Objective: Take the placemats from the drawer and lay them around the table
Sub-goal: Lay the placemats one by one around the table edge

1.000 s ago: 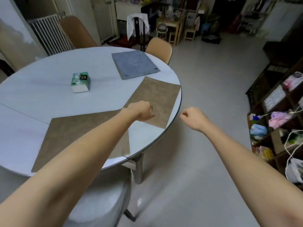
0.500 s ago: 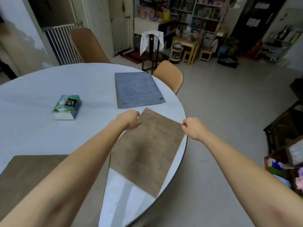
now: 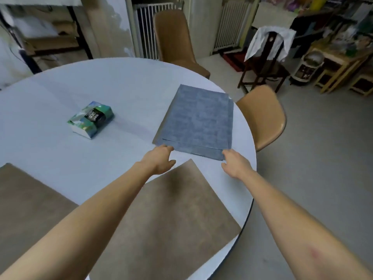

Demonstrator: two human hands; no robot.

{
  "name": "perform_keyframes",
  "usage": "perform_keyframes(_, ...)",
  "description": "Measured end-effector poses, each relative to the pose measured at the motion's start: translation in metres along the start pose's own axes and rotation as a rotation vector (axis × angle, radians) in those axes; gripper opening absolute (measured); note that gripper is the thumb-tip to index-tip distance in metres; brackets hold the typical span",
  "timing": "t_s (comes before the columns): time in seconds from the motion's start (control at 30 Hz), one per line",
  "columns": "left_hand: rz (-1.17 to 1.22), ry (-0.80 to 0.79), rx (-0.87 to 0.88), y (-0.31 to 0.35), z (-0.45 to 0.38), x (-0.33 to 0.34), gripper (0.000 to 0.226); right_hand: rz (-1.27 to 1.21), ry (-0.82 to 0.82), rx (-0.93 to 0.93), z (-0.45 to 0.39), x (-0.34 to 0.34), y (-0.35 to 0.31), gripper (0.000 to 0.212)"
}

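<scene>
On the round white table, two brown placemats are already laid flat: one near the edge in front of the person, and another at the lower left, partly cut off by the frame. Further away lies a stack of blue-grey placemats, near the far right edge of the table, just in front of a tan chair. The stack seems to hold more than one mat, because a second edge shows along its near and right sides. The left hand reaches to the near left corner of this stack, with fingers stretched forward and relaxed, the tips at the corner or just touching it. The right hand is at the near right corner, fingers slightly spread; neither hand holds anything yet. The step in hand appears to be picking up the next mat from the stack. The next move probably calls for pinching only the top mat at both corners and lifting it free without dragging the one below. A tissue pack lies well apart, to the left.
</scene>
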State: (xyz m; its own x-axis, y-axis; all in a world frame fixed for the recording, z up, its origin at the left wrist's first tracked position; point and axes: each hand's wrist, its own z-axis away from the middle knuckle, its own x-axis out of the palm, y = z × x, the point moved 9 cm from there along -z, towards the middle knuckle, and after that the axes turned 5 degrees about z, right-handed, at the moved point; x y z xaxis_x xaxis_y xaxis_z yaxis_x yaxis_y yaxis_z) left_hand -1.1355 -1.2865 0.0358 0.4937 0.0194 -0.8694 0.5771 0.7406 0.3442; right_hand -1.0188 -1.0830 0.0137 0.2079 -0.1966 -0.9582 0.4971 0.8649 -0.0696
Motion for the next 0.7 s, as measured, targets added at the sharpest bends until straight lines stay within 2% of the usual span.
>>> perform_keyframes(0.13,0.046,-0.046,-0.050,0.024,-0.047,0.028,0.059,0.059,-0.011,-0.139,-0.068,0.008,0.010,0.031)
perform_keyframes(0.37,0.036,-0.165,-0.116,0.034,-0.113,0.085,0.065,0.176,-0.105,-0.267,-0.143,0.053,0.021,0.067)
perform_keyframes(0.53,0.052,-0.235,-0.180,0.031,-0.124,0.117,0.069,0.270,-0.171,-0.365,-0.158,0.068,0.013,0.079)
perform_keyframes(0.7,0.067,-0.187,-0.197,0.028,-0.123,0.122,0.070,0.326,-0.019,-0.428,-0.163,0.058,-0.001,0.056)
